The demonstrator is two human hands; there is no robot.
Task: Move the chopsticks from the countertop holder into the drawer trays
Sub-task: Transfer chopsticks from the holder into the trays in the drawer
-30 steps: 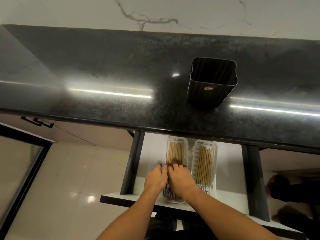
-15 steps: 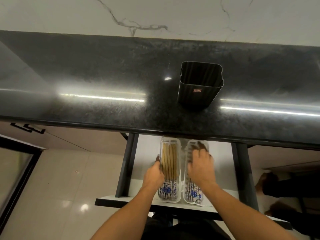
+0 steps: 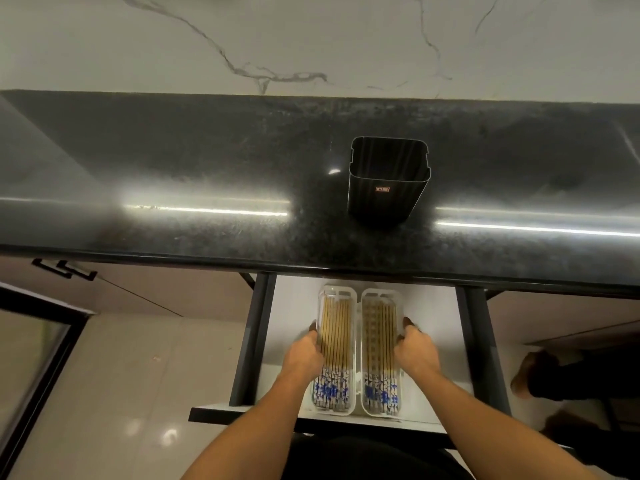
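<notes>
The far ends of both trays (image 3: 381,296) tuck under the countertop (image 3: 207,168) edge, so you can't see how far back the drawer (image 3: 298,313) goes. The left hand (image 3: 304,358) covers the outer wall of the left tray, and the right hand (image 3: 417,355) does the same on the right one, fingertips mostly out of sight. The label on the black holder (image 3: 386,181) is too tiny to read, and its inside is just dark. Both forearms get cut off at the bottom edge.
</notes>
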